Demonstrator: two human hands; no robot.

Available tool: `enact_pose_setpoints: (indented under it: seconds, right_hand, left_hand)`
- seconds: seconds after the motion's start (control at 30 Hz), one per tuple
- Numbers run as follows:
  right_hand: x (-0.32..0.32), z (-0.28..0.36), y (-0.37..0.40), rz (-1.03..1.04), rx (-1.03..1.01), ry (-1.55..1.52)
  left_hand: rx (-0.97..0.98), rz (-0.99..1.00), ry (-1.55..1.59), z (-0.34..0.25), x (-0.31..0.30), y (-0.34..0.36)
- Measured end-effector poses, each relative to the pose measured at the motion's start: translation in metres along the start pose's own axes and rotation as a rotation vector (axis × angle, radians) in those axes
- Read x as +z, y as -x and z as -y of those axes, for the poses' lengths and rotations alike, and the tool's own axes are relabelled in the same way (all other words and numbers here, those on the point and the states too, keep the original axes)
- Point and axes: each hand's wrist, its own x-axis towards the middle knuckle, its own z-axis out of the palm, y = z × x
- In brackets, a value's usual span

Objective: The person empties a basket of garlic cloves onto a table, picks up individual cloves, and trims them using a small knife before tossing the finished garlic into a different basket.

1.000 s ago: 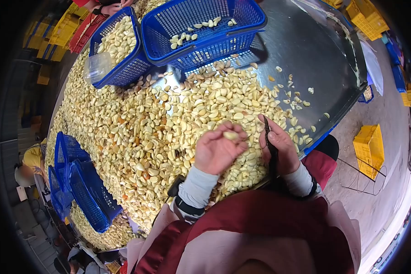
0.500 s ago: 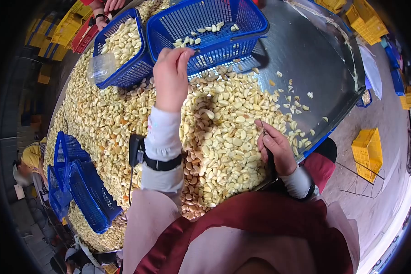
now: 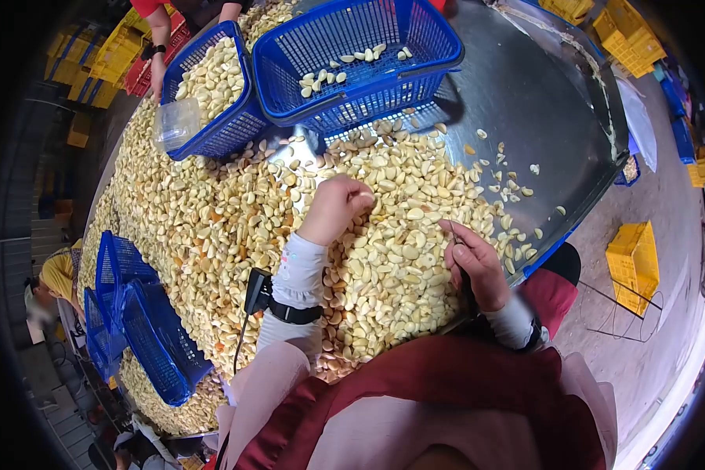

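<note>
Peeled garlic cloves (image 3: 399, 274) lie in a broad heap on the metal table (image 3: 525, 86). Over the heap's middle, my left hand (image 3: 337, 210) bends its fingers downward, and a pale garlic clove (image 3: 367, 196) shows at the pinched fingertips. My right hand (image 3: 478, 270), at the heap's right edge, is closed around a small knife (image 3: 465, 283). Its dark handle sits in the palm, and the thin blade points up and away from me. Beyond my left hand stands a blue basket (image 3: 352, 103) with several cloves on its floor.
A second blue basket (image 3: 247, 106), full of cloves, holds a clear plastic tub (image 3: 177, 125) at its edge. A co-worker's hand (image 3: 157, 77) touches that basket. More blue baskets (image 3: 153, 337) rest on the heap at left. A yellow crate (image 3: 633, 266) stands on the floor at right.
My left hand has come back from the blue basket's near rim down to the heap. My right hand has barely moved. The co-worker's hands have shifted around the full basket.
</note>
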Motion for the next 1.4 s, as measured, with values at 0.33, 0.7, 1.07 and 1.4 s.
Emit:
enact_pose_setpoints:
  seconds: [0.33, 0.7, 1.07, 1.4]
  right_hand:
    - [0.003, 0.009, -0.003, -0.055, -0.056, 0.069]
    - [0.013, 0.024, -0.003, -0.004, -0.056, 0.164]
    - [0.013, 0.029, -0.003, 0.173, -0.343, 0.453]
    - [-0.012, 0.004, -0.005, -0.057, 0.079, -0.306]
  left_hand:
    - [0.455, -0.728, -0.536, -0.056, -0.052, -0.087]
    - [-0.006, -0.07, 0.636, -0.039, 0.046, -0.024]
    - [-0.231, 0.096, 1.342, -0.07, 0.057, 0.038]
    - [-0.309, -0.273, 0.964, -0.055, 0.045, 0.021]
